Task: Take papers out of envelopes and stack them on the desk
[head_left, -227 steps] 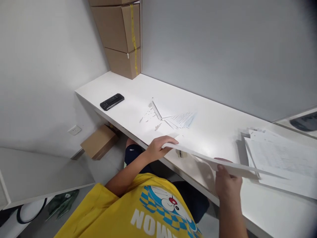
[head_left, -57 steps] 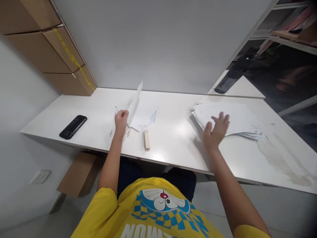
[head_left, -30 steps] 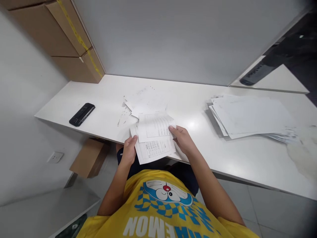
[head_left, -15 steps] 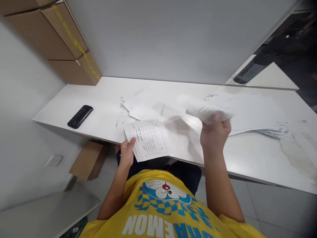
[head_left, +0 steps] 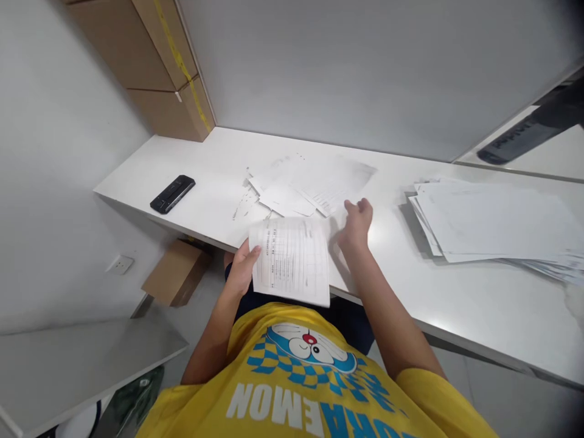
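Note:
My left hand (head_left: 243,267) grips the left edge of a printed sheet of paper (head_left: 292,261), thumb on top. The sheet shows a table of lines and text and hangs over the front edge of the desk. My right hand (head_left: 357,224) is above the desk, thumb and forefinger apart, with nothing between them. Just beyond its fingertips, a slightly blurred sheet (head_left: 340,182) rests on a spread of loose papers (head_left: 283,193).
A thick stack of papers (head_left: 497,222) lies on the right of the white desk (head_left: 392,286). A black phone (head_left: 173,194) rests at the left. Cardboard boxes (head_left: 168,112) stand against the back panel, with another box (head_left: 176,274) below the desk. A dark bottle (head_left: 511,143) lies beyond the panel.
My right hand has moved left from near the stack, and the sheet it held now lies on the loose papers. My left hand still holds its printed sheet. The view has shifted right.

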Demonstrator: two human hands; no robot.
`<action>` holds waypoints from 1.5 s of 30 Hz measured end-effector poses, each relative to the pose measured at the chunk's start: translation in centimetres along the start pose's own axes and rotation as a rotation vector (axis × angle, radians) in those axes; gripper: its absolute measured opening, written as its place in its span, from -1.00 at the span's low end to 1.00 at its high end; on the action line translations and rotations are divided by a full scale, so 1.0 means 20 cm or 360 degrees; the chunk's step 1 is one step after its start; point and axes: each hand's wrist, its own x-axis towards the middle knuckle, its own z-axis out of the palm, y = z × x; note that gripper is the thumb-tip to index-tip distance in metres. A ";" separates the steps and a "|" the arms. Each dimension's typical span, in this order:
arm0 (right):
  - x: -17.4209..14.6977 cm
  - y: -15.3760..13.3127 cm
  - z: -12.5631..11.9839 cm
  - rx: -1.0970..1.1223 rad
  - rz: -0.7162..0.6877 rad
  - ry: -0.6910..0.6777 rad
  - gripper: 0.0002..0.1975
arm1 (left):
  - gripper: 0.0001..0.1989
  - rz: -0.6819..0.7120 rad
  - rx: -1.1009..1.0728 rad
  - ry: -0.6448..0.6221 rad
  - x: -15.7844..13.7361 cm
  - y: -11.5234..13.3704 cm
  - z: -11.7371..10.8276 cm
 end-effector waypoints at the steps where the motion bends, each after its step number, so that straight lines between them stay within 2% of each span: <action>1: -0.05 -0.02 -0.02 -0.0061 0.0011 0.0117 -0.49 | -0.46 -0.0041 0.0040 -0.0111 0.00 0.03 0.00; 2: -0.09 -0.05 -0.05 -0.0111 0.0034 0.0188 -0.50 | -0.48 -0.0087 0.0089 -0.0220 0.00 0.07 0.00; 3: -0.13 -0.08 -0.07 -0.0140 0.0070 0.0170 -0.52 | -0.50 -0.0135 0.0146 -0.0334 0.01 0.11 0.01; 4: -0.17 -0.11 -0.08 -0.0150 0.0110 0.0049 -0.54 | -0.51 -0.0186 0.0212 -0.0467 0.02 0.16 0.02; 6: -0.23 -0.17 -0.11 -0.0086 0.0211 -0.0440 -0.52 | -0.51 -0.0241 0.0390 -0.0794 0.05 0.25 0.06; 8: -0.26 -0.19 -0.15 0.0038 0.0358 -0.0967 -0.41 | -0.51 -0.0068 0.0634 -0.1018 0.09 0.34 0.11; 9: -0.27 -0.19 -0.17 0.0105 0.0445 -0.1172 -0.35 | -0.52 0.0106 0.0767 -0.1039 0.12 0.37 0.13; 11: -0.28 -0.17 -0.25 0.0204 0.0571 -0.1369 -0.35 | -0.52 0.0445 0.1012 -0.0988 0.18 0.43 0.19; 13: -0.28 -0.15 -0.36 0.0247 0.0525 -0.1223 -0.48 | -0.52 0.0549 0.1168 -0.0964 0.23 0.46 0.27; 16: -0.28 -0.17 -0.54 0.0210 0.0248 -0.0702 -0.68 | -0.57 0.0405 0.1153 -0.1053 0.27 0.47 0.40; 19: -0.31 -0.25 -0.66 -0.0010 0.0000 -0.0247 -0.76 | -0.59 0.0362 0.1033 -0.1152 0.28 0.44 0.53; 21: -0.33 -0.30 -0.69 -0.0129 -0.0104 -0.0022 -0.76 | -0.54 0.0452 0.1058 -0.1212 0.29 0.40 0.58; 23: -0.36 -0.29 -0.71 -0.0169 -0.0127 0.0099 -0.73 | -0.49 0.0619 0.1195 -0.1266 0.31 0.35 0.62; 27: -0.40 -0.18 -0.77 -0.0169 -0.0018 0.0095 -0.70 | -0.54 0.0996 0.1501 -0.1249 0.35 0.24 0.62; 31: -0.41 -0.06 -0.85 -0.0142 -0.0029 0.0119 -0.70 | -0.58 0.1187 0.1519 -0.1202 0.34 0.12 0.58; 34: -0.40 -0.02 -0.89 -0.0213 0.0086 0.0064 -0.68 | -0.67 0.1271 0.1518 -0.1188 0.33 0.06 0.57; 36: -0.40 -0.02 -0.90 -0.0274 0.0155 0.0016 -0.71 | -0.72 0.1225 0.1459 -0.1140 0.33 0.05 0.56; 40: -0.46 -0.12 -0.87 -0.0272 0.0287 -0.0110 -0.63 | -0.69 0.0997 0.1212 -0.0819 0.31 0.08 0.51; 43: -0.55 -0.22 -0.83 -0.0306 0.0560 -0.0328 -0.60 | -0.63 0.0820 0.1219 -0.0673 0.28 0.07 0.41; 45: -0.61 -0.25 -0.80 -0.0349 0.0767 -0.0497 -0.62 | -0.64 0.0836 0.1384 -0.0573 0.27 0.03 0.33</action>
